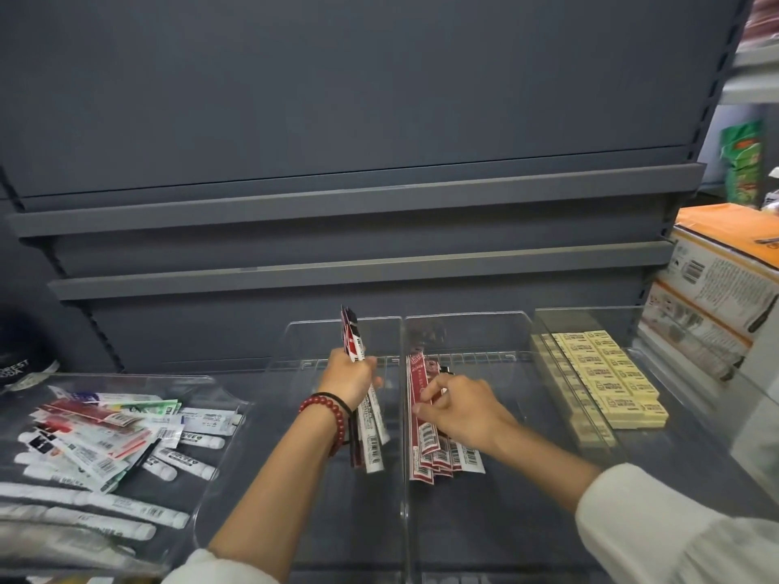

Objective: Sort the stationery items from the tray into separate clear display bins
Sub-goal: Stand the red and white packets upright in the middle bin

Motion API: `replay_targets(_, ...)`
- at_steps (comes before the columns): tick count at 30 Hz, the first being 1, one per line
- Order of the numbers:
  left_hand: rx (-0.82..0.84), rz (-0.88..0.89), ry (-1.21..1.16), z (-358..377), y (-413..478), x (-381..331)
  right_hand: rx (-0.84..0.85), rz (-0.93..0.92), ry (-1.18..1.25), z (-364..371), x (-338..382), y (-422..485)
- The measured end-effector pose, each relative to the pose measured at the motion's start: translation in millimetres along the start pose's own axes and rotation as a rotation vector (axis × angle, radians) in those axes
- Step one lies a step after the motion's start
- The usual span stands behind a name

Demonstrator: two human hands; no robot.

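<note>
Bundle [352, 340] clasped upright in left grip [350, 379] as supply; right grip [459, 408] pinches red packets [423, 453], aligning them in bin [463, 330]

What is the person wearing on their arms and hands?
Both arms have white sleeves: the left sleeve and the right sleeve. The left wrist wears a red bead bracelet and a thin black band. The left hand and right hand are bare, with no gloves.

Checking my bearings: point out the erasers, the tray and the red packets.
erasers [607, 373]: head view, top of the yellow stack.
tray [210, 387]: head view, its bare far-right corner.
red packets [423, 461]: head view, barcoded lower end of pile.
</note>
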State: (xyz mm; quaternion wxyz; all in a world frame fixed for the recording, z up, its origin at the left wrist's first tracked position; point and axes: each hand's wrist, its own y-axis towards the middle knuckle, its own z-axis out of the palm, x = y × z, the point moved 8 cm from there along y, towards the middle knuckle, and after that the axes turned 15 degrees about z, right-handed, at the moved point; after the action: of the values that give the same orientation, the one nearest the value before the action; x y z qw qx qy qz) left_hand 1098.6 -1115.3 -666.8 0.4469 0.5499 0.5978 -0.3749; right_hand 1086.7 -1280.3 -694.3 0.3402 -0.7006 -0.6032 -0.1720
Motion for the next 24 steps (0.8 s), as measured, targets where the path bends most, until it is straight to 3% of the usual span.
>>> replay_targets(6,-0.069,0.119,0.033,-18.5,1.4,-7.6,-0.019,-0.064,-0.062,-3.7,0.0,-0.3)
replay_targets(13,-0.303,0.200,-0.191,-40.2,-6.0,-26.0,-0.126,-0.243,0.306,-42.6,30.7,-19.5)
replay_targets(18,-0.171,0.305,-0.278,-22.3,-13.6,-49.1,-0.091,-0.257,0.478,-52.0,47.1,-27.1)
replay_targets(24,0.072,0.224,-0.312,10.8,-20.7,-50.7,-0.074,-0.229,0.567,-57.6,43.9,-27.8)
